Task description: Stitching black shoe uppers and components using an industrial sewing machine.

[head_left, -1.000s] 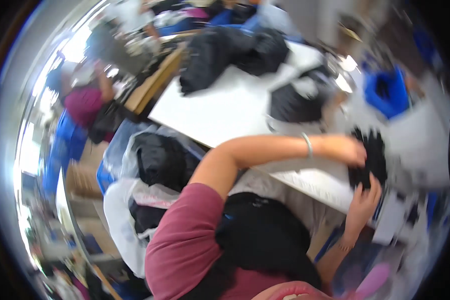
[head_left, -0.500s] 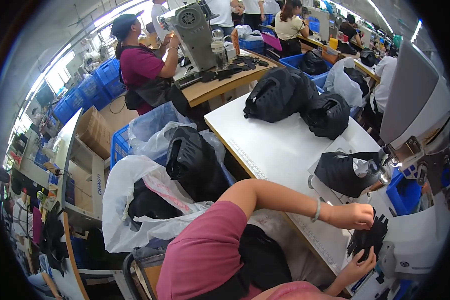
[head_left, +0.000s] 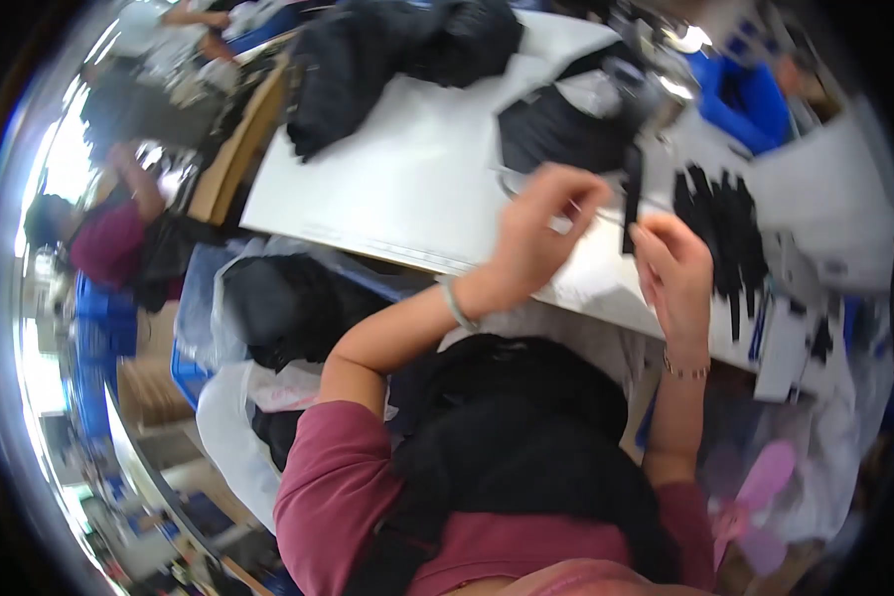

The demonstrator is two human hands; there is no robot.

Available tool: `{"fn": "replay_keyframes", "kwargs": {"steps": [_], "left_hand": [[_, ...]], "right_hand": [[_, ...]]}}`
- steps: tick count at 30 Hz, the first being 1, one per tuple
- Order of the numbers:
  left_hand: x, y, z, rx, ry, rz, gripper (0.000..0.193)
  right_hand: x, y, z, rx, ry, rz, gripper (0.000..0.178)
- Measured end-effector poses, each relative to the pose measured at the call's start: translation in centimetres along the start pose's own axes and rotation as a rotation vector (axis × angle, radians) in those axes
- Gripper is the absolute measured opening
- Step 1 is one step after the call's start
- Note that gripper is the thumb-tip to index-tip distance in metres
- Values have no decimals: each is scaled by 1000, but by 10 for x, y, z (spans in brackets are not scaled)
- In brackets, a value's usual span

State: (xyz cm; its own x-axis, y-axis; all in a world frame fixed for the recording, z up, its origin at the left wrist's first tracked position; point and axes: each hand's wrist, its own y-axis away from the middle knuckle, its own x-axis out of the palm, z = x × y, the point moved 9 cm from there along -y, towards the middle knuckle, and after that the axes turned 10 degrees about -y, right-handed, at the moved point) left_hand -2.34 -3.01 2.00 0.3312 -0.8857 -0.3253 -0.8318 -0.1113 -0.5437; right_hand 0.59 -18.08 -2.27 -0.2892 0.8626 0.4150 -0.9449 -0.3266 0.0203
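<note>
Black strip point(head_left: 633, 199) pinched by the right hand point(head_left: 678, 270); left hand point(head_left: 544, 238) curled; cannot tell if its grip holds anything.

Pink fan point(head_left: 735, 517), blue bin point(head_left: 765, 131) at right; cardboard box point(head_left: 154, 392) at left

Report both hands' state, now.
Left hand: fingers curled, blurred; cannot tell whether it holds anything.
Right hand: closed, pinching a narrow black strip between thumb and fingers.
</note>
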Motion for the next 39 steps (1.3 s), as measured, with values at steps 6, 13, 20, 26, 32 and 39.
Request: {"fn": "replay_keyframes", "kwargs": {"steps": [6, 13, 20, 26, 32, 39], "left_hand": [[17, -11, -46, 581, -260, 93, 35], [29, -13, -19, 167, 69, 194, 22], [36, -7, -9, 4, 223, 216, 20], [31, -10, -4, -26, 191, 178, 14], [33, -11, 2, -128, 313, 204, 12], [34, -11, 7, -176, 332, 195, 8]], "right_hand": [[-1, 4, 4, -29, -72, 47, 11], [-3, 14, 16, -221, 0, 24, 13], [0, 12, 16, -301, 23, -6, 16], [6, 9, 21, -301, 45, -1, 9], [6, 3, 24, -343, 104, -22, 8], [6, 0, 25, -320, 166, -50, 9]]}}
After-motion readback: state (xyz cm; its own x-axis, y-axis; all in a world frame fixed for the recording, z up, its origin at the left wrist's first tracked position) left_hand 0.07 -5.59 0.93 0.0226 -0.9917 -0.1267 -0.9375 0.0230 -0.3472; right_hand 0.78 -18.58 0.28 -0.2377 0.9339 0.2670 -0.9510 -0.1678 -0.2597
